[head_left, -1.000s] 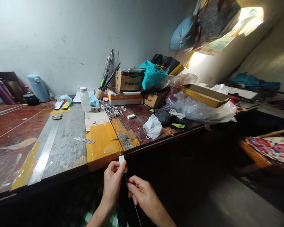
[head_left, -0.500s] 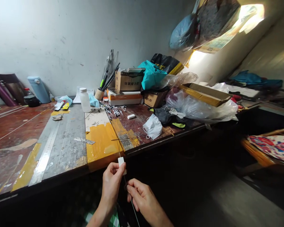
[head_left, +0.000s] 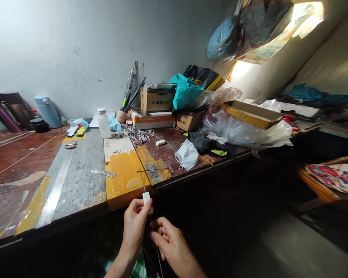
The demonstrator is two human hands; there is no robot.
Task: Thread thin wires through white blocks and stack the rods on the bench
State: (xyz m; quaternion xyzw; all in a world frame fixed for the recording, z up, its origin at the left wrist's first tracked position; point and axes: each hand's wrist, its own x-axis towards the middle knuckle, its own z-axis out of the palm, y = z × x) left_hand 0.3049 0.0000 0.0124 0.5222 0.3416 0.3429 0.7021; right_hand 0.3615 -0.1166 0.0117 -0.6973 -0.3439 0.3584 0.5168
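My left hand (head_left: 135, 226) pinches a small white block (head_left: 146, 197) just in front of the workbench's near edge. A thin rod (head_left: 144, 181) passes through the block, running up over the yellow-taped bench patch (head_left: 124, 173) and down past my hands. My right hand (head_left: 169, 243) sits just right of and below the left, fingertips closed on the same rod under the block. Both hands hover off the bench, close together.
A long steel ruler (head_left: 56, 187) and a short metal strip (head_left: 103, 172) lie on the bench. Farther back stand a white bottle (head_left: 103, 122), a cup of rods (head_left: 122, 114), cardboard boxes (head_left: 156, 101), a face mask (head_left: 187, 154) and plastic bags (head_left: 246, 133). A patterned seat (head_left: 333, 177) stands at right.
The hands and the block have drifted slightly left and down; my right hand slid a little closer to the left along the rod.
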